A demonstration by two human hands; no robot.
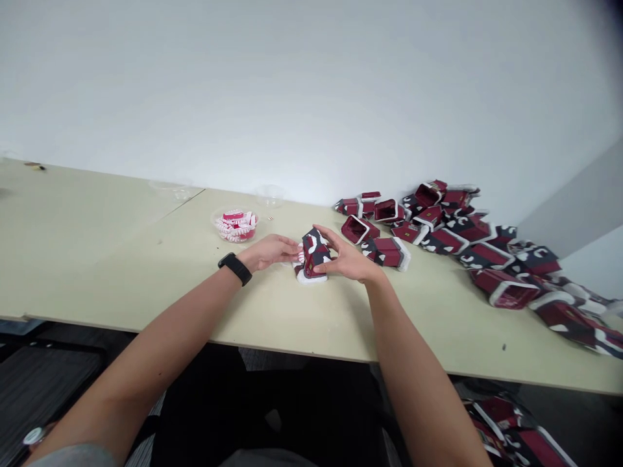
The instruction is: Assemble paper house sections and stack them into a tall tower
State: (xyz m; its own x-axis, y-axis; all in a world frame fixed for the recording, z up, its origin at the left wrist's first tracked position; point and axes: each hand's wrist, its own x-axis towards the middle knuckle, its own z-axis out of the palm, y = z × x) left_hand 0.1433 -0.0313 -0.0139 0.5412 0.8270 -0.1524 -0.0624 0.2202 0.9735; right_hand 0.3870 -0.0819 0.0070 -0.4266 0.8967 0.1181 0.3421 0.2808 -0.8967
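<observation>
A small dark-red model house with a black roof and white snow patches stands on the table in front of me, its white-edged base at the bottom. My right hand grips it from the right, thumb on the front and fingers over the top. At its left side, the fingertips of my left hand pinch a small red-and-white piece against the house; the fingers partly cover it. Behind my left hand, a clear plastic bowl contains similar red-and-white striped pieces.
A large pile of similar model houses spreads along the right side of the table. More houses lie below its edge at right. A clear, empty-looking bowl stands near the wall.
</observation>
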